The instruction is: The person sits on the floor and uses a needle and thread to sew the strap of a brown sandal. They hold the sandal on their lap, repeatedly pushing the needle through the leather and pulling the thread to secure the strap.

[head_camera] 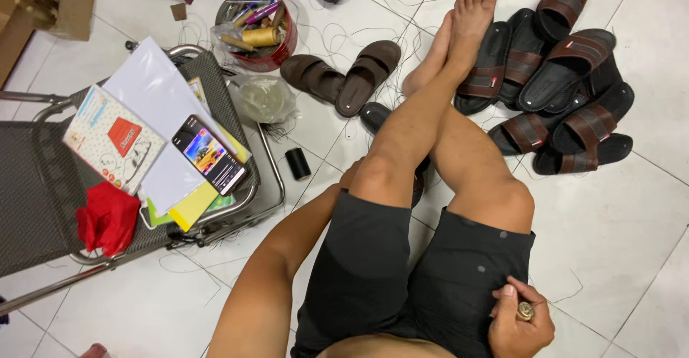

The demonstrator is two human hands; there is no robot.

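Right hand (518,322) is resting on the shorts (402,272), fingers curled, pinching a thin thread (556,297). Left hand (349,176) is reaching behind the knee toward a dark sandal (377,116); grip not visible. Sandal pile (567,92) is lying beside the feet.

Dark sandal (375,116) on the white tile, mostly hidden beneath the raised knee, toe end showing.

Pretty bright, even light from overhead, with soft shadows under the legs and sandals (567,92). Slight sheen on the white floor tiles (631,229). Everything's sharp, only mild wide-angle stretch near the edges.
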